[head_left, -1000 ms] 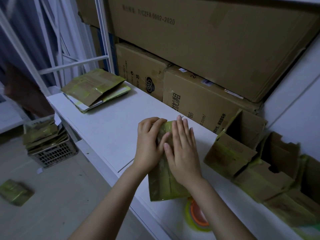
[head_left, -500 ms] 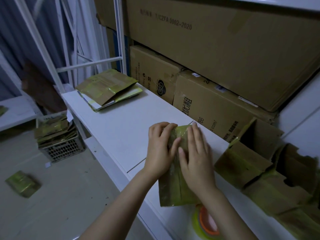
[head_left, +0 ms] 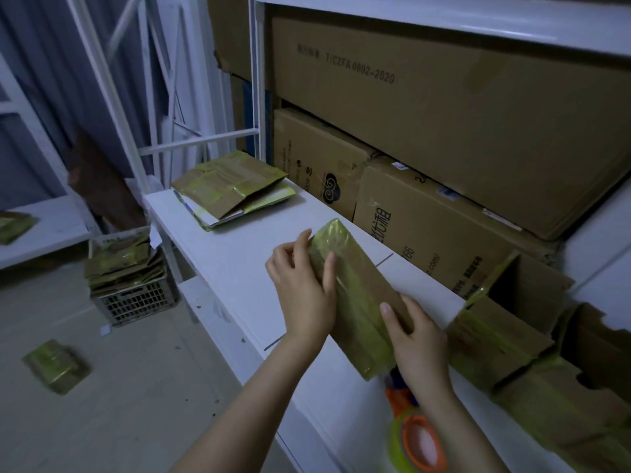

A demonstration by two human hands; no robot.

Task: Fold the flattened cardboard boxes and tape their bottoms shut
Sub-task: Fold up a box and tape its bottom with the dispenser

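Observation:
A small brown cardboard box with yellow-green tape along its bottom lies tilted on the white shelf. My left hand grips its far left side, thumb laid across the tape. My right hand holds its near right end, thumb on the taped seam. A tape dispenser with an orange core and a yellow-green roll lies on the shelf under my right wrist.
Several folded boxes stand in a row on the shelf's right. A pile of flattened boxes lies at the far left end. Large cartons fill the back. A crate of flattened boxes and one loose box sit on the floor.
My right hand has slid from the box's far end down to its near end along the tape. The box has turned and tilted, and my left hand has shifted onto its left side.

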